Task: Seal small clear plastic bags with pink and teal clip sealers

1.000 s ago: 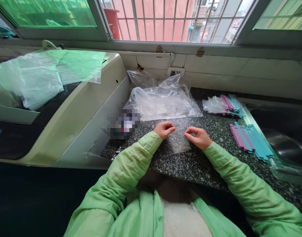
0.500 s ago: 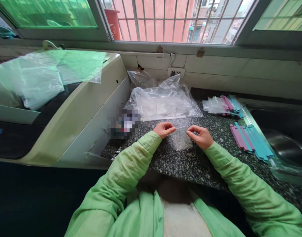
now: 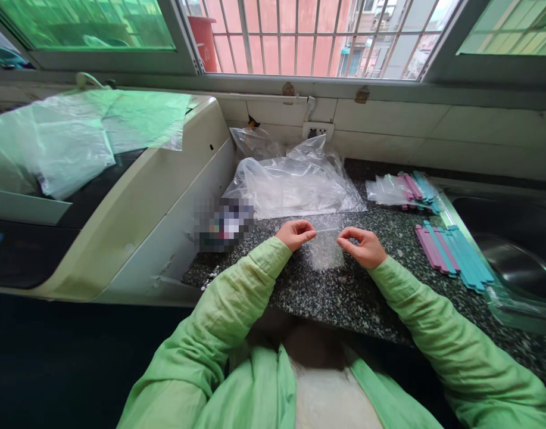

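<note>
A small clear plastic bag (image 3: 326, 250) hangs between my two hands just above the speckled dark counter (image 3: 344, 292). My left hand (image 3: 296, 233) pinches the bag's top left corner. My right hand (image 3: 364, 246) pinches its top right corner, so the top edge is stretched flat between them. Nothing shows inside the bag. Both arms wear light green sleeves.
A heap of clear plastic bags (image 3: 295, 182) lies behind my hands. Loose pink and blue sticks (image 3: 454, 253) lie to the right, with bagged sticks (image 3: 406, 189) farther back. A metal sink (image 3: 514, 262) is at far right. A cream machine (image 3: 134, 196) stands left.
The bag has lifted slightly off the counter and its lower part has drawn up toward my hands. Both hands stay almost where they were.
</note>
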The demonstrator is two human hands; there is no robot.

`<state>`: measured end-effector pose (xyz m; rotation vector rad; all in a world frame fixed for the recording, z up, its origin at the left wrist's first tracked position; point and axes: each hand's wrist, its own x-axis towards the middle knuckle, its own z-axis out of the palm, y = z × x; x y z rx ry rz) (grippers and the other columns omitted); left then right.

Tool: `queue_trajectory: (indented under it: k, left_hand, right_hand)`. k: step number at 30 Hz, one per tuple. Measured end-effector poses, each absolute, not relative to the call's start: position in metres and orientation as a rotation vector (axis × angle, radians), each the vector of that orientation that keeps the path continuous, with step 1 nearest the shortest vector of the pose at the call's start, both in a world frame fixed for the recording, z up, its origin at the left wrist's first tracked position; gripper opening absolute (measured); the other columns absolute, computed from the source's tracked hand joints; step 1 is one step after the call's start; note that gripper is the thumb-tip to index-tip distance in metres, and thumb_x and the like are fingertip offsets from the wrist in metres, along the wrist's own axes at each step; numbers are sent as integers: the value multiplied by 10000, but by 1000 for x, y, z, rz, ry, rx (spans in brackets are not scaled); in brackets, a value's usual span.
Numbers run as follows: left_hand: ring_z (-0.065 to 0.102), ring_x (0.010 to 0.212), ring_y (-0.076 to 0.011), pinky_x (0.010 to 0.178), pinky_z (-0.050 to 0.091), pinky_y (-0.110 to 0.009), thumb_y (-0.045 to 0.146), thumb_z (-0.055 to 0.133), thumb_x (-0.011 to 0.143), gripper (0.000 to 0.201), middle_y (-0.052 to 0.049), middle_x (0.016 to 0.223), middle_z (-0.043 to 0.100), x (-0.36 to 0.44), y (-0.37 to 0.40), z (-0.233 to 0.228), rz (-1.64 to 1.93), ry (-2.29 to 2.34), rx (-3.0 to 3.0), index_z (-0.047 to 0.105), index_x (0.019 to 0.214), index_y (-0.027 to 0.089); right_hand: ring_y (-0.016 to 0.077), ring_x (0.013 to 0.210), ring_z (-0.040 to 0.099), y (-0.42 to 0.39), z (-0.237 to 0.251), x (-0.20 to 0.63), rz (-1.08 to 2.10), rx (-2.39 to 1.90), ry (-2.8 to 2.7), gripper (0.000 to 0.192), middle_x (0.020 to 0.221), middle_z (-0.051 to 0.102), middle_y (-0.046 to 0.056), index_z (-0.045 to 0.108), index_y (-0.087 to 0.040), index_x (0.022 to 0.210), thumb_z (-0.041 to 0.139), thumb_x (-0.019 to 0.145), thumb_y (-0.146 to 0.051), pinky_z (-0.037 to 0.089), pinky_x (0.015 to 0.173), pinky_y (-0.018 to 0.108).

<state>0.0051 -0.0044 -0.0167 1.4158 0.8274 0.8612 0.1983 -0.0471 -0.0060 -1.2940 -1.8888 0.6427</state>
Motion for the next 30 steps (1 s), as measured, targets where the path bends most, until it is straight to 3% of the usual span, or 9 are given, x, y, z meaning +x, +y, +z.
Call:
queue_trajectory:
  k: [7,30]
  left_hand:
    - [365,472,-37,475,274,-196,529,693,463,463,54,474,438,7,-8,-16,745,736,1447,520,556,110]
    - [368,461,-36,473,270,-199,485,709,461,425,51,465,447,7,-7,-15,816,781,1382,538,559,109]
  right_hand:
    - [129,595,531,-47,-7,199,658,-1293,-1875,265,610,590,13,560,-179,635,534,710,-431,429,599,251]
    - [133,601,521,-48,-7,197,579,-1236,-1903,186,613,574,19,547,-185,605,526,722,-328,424,621,267]
